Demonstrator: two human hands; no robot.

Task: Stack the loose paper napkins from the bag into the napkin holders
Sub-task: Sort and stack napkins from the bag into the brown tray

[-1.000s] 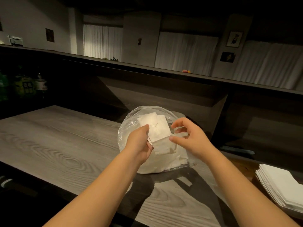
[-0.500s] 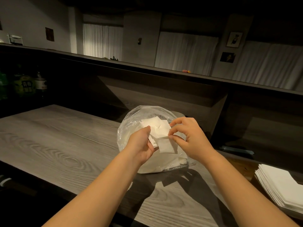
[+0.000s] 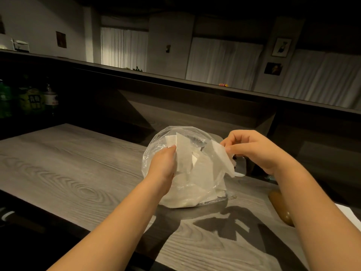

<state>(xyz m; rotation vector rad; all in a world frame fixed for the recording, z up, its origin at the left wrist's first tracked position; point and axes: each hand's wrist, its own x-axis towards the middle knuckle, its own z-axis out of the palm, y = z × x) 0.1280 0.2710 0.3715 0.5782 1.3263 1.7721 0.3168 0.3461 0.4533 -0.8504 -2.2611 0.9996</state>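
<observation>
- The right hand (image 3: 259, 151) is drawing away to the right of where it was half a second ago, when it met the left hand over the bag; its fingers (image 3: 233, 149) are pinched together on the top edge of a single napkin (image 3: 221, 158), which is now hanging clear beside the bag's mouth
- The left hand (image 3: 163, 167) is keeping its place against the bag's left side, its fingers clamped on a small bunch of napkins (image 3: 182, 153) standing up out of the opening, as before
- The clear plastic bag (image 3: 156, 151) is sitting in the same spot on the grey wood-grain desk (image 3: 68, 173), with most of the loose napkins lying inside it
- This reads as one sheet being peeled off the bunch, so the sorting step is under way and the stacking is not yet begun
- No napkin holder is showing in this view; a white corner at the far right edge (image 3: 349, 214) is too cropped to identify
</observation>
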